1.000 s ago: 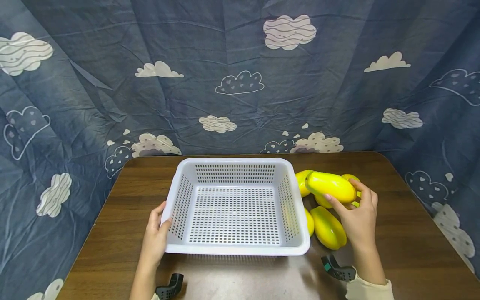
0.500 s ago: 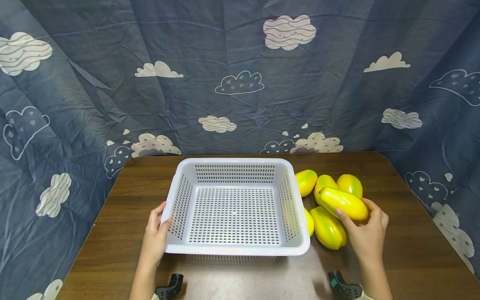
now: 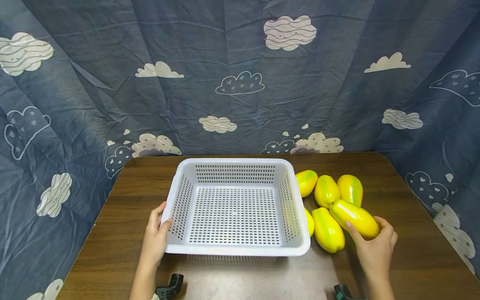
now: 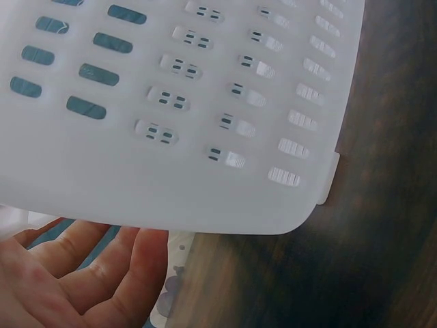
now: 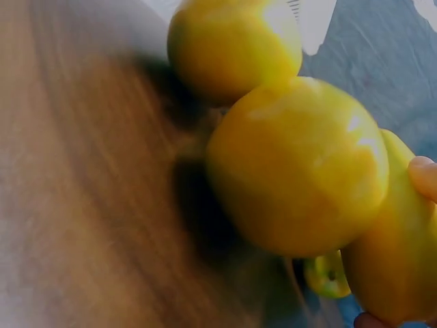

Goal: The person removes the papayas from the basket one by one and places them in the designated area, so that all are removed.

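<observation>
My left hand [image 3: 156,233] grips the left rim of a white perforated plastic basket [image 3: 236,250], thumb over the rim and fingers outside. In the left wrist view those fingers [image 4: 126,273] curl beside the basket's slotted wall [image 4: 89,160]. At the right, my right hand [image 3: 376,250] holds a long yellow papaya [image 3: 356,220] between thumb and fingers at its near end. Its far tip overlaps another papaya [image 3: 328,230] to its left. In the right wrist view the held papaya [image 5: 403,253] is partly behind a rounder one [image 5: 293,167].
Several more yellow-green papayas lie right of the basket, including one at the back [image 3: 350,188], one beside it [image 3: 327,191] and one at the rim [image 3: 306,182]. Another is partly hidden by the basket. Behind the brown wooden table [image 3: 416,250] hangs a blue cloud-print curtain [image 3: 240,125].
My right hand has carried the papaya right and towards me, from above the other papayas to beside the nearest one, which has shifted slightly. Left hand and basket have stayed still.
</observation>
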`<action>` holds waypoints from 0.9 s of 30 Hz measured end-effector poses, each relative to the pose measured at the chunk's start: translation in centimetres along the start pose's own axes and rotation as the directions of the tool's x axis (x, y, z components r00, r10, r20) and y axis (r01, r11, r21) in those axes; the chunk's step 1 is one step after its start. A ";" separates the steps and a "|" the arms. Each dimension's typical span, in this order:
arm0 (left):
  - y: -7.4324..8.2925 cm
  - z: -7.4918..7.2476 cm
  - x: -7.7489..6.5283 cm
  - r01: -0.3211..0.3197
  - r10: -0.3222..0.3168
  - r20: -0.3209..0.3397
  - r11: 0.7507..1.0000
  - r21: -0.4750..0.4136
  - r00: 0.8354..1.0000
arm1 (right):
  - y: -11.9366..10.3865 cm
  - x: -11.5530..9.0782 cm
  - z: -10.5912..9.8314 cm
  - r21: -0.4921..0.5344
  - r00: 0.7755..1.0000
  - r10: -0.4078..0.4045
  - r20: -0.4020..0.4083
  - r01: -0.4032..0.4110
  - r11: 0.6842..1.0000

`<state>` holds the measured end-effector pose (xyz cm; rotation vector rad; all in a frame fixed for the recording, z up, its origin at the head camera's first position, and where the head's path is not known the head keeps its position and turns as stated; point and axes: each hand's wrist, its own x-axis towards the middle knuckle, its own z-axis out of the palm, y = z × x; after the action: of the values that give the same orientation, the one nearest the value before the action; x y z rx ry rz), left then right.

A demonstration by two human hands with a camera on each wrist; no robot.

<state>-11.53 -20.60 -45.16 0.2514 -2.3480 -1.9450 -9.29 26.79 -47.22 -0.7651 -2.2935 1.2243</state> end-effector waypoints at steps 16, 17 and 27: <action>0.1 0.0 -0.1 0.004 -0.004 -0.005 1.000 0.001 1.000 | 2.2 -0.5 -0.1 -0.106 0.991 0.130 0.031 -0.126 0.986; 0.1 0.0 -0.1 0.004 -0.004 -0.005 1.000 -0.001 1.000 | 2.3 -0.6 0.0 -0.112 0.990 0.134 0.033 -0.129 0.985; 0.1 0.0 0.0 -0.006 0.007 -0.005 1.000 0.011 1.000 | 2.4 -0.6 0.2 -0.124 0.995 0.097 0.024 -0.093 0.988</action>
<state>-11.50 -20.54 -45.02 0.2488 -2.3539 -1.9269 -8.26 27.40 -49.44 -0.9145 -2.3998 1.1510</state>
